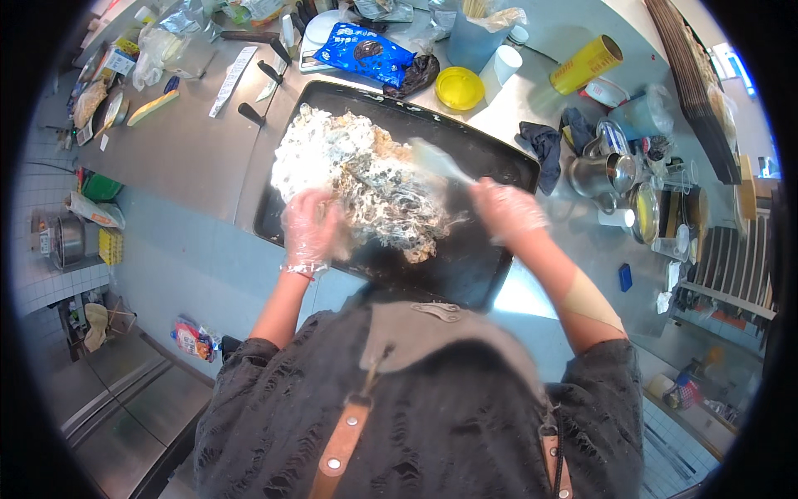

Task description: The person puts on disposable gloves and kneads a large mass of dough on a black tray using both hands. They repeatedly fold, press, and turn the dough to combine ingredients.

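Observation:
A black rectangular baking tray [399, 96] lies before me with a lumpy, sticky white mass [368, 168] on it, mixed with dark and brown pieces. My left hand [312, 227], in a clear plastic glove, presses on the mass's lower left side, its fingers partly blurred. My right hand [508, 209], gloved too, grips the handle of a flat, pale scraper or spatula [436, 161], whose blurred blade is at the right edge of the mass.
Behind the tray are a blue printed bag [365, 55], a yellow lid [460, 88] and a blue jug [477, 40]. A dark cloth [541, 156], a metal pitcher [592, 176] and cups stand at right. Knives [251, 114] and a paper strip [233, 81] lie at left.

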A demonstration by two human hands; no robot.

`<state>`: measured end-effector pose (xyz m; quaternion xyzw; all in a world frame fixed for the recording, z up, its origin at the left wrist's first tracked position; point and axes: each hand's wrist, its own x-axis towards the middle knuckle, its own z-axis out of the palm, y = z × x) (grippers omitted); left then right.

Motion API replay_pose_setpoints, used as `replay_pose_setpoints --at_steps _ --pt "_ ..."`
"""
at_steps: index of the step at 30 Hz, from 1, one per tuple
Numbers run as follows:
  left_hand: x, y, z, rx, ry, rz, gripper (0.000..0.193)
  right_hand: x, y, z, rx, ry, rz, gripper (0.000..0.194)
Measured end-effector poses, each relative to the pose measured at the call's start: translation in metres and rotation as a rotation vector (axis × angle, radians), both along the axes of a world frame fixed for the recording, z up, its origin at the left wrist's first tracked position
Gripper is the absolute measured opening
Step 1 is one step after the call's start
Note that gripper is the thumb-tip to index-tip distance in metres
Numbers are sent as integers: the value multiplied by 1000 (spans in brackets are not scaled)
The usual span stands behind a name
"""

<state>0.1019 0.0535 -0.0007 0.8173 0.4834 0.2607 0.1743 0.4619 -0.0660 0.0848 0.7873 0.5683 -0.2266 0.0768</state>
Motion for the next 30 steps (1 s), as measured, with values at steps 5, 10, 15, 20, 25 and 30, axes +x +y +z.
replay_pose_setpoints --at_steps 5,10,15,20,25,30 --pt "-65 27 -65 154 -45 297 40 67 -7 -90 -380 -61 127 57" --pt "-164 48 -162 -113 -151 792 50 74 18 -134 -375 267 -47 67" --pt "-205 74 -167 -513 -648 861 44 86 53 -110 -419 190 351 56" --pt "-191 82 -151 -622 -448 524 39 81 57 -104 -389 64 580 27" --pt "-202 100 -139 -563 -445 516 46 82 40 -110 -334 229 407 28" --pt "-181 100 -140 -707 -837 571 71 90 44 -129 -332 215 469 32"
